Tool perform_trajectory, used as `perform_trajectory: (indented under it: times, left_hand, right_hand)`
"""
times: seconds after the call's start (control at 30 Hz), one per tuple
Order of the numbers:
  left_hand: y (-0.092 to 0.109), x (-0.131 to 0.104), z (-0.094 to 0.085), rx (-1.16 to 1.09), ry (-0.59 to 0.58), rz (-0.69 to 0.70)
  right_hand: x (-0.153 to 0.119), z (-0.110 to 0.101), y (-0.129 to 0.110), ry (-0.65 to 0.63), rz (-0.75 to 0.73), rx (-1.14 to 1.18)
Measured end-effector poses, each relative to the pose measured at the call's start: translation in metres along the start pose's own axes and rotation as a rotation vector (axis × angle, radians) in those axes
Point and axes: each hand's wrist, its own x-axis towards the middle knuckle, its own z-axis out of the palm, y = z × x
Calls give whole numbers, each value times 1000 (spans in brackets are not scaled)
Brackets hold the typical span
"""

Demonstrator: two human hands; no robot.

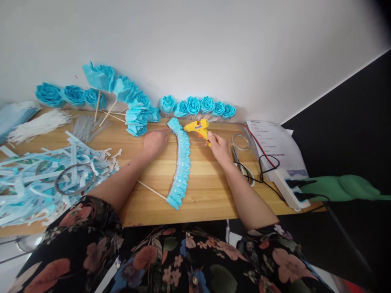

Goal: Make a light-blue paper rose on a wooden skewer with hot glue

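The ruffled strip (pixel 183 160) was bright sky blue, tightly pleated along its outer edge, with clear, shiny patches along its middle. It lay on the tabletop (pixel 210 199) in front of me, between my forearms. My left hand (pixel 155 142) was at its far end, the fingers bent toward the edge; I cannot tell whether that grip was pinching it. My right hand (pixel 219 148) was closed around the handle of a yellow glue gun (pixel 198 127), its nozzle right by the strip's far end.

The tabletop was pale, striped wood against a plain light wall (pixel 195 44), with a black surface (pixel 351 118) off to the right. Blue paper flowers (pixel 193 105) lined the wall, a heap of paper scraps (pixel 73 171) covered the left side, and scissors (pixel 244 167), printed sheets (pixel 279 150) and a white power strip (pixel 288 189) sat to the right.

The strip's long axis ran from near the wall toward my body, its middle bowing rightward. From its near end, a thin wooden stick (pixel 152 190) slanted left and away from me.
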Motion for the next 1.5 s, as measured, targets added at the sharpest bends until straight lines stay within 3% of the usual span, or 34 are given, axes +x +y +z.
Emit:
perform_trajectory:
  times: [0.17, 0.47, 0.67, 1.5]
  left_hand:
    - [2, 0, -1, 33, -15, 0]
    - [-1, 0, 2, 22, 16, 33]
    - [-1, 1, 5, 32, 14, 25]
    - [-1, -1, 3, -30, 44, -16]
  right_hand:
    - [1, 3, 5, 10, 62, 157]
    - [3, 6, 10, 0, 29, 188]
    - [3, 8, 8, -46, 38, 166]
    - [-1, -2, -3, 45, 107, 104]
